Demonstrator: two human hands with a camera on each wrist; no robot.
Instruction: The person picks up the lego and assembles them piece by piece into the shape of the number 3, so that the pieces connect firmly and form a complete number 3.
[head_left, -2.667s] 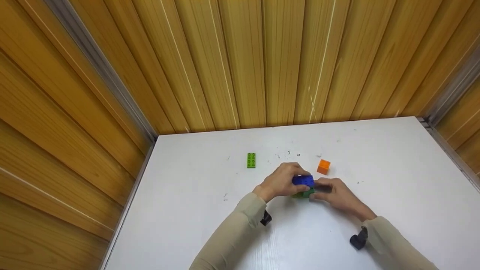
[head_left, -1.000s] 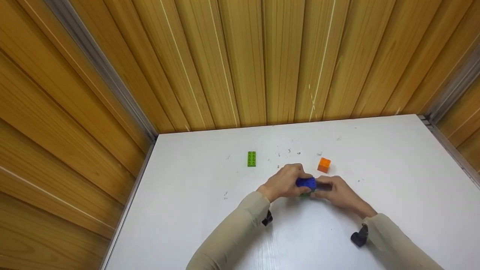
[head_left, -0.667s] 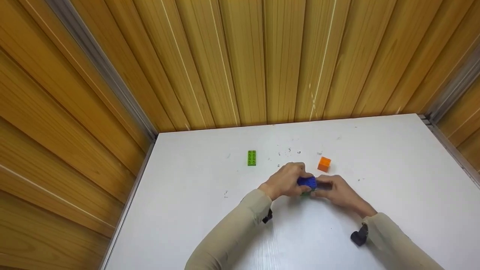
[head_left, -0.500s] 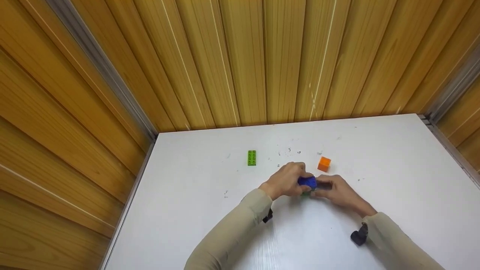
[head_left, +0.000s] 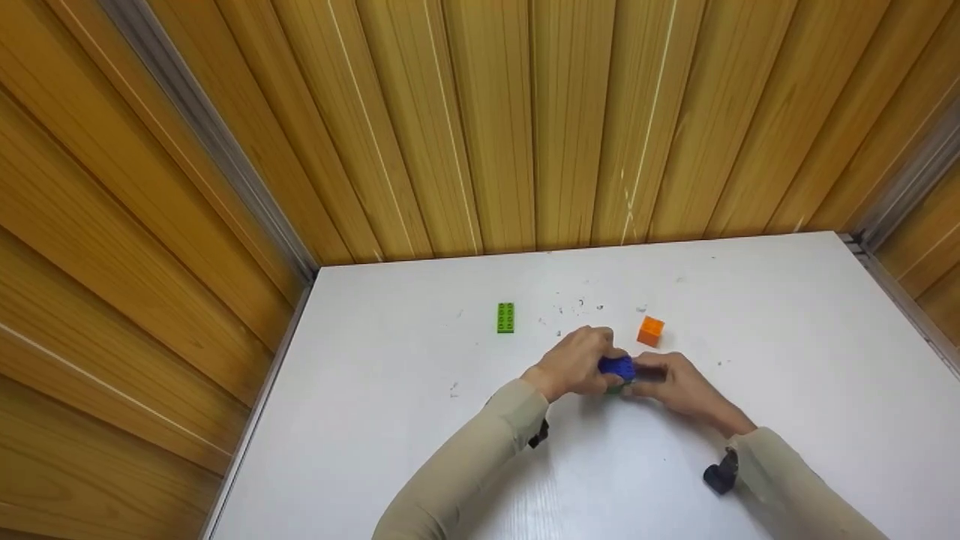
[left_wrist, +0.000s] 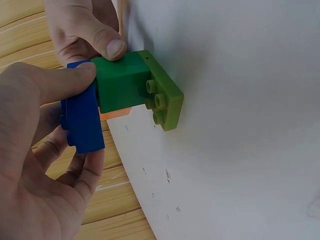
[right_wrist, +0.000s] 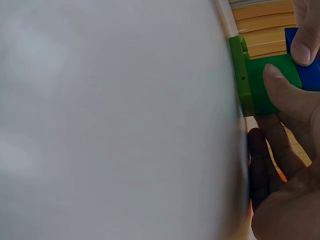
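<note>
In the head view, my left hand [head_left: 576, 363] pinches a blue toy building brick [head_left: 618, 367] between thumb and fingers. The left wrist view shows that blue brick [left_wrist: 86, 117] right against the top of a green brick [left_wrist: 122, 82], jutting out past one side. Below the green brick is a thin lime-green studded plate [left_wrist: 172, 102], which extends beyond it and lies at the white tabletop. My right hand [head_left: 679, 384] holds the green brick [right_wrist: 272, 75], thumb on its side and fingers behind it. The right fingertips are partly hidden behind the bricks.
On the white table [head_left: 390, 360] stands an orange brick [head_left: 650, 331], just beyond my right hand. A lime-green brick [head_left: 505, 318] with studs up lies farther left. Wood-patterned panels [head_left: 480, 127] rise behind the table and along its left side.
The blue brick has shifted slightly right with my left hand, and less of the green brick and plate shows beneath it. My right hand keeps nearly the same place. The loose bricks have not moved.
</note>
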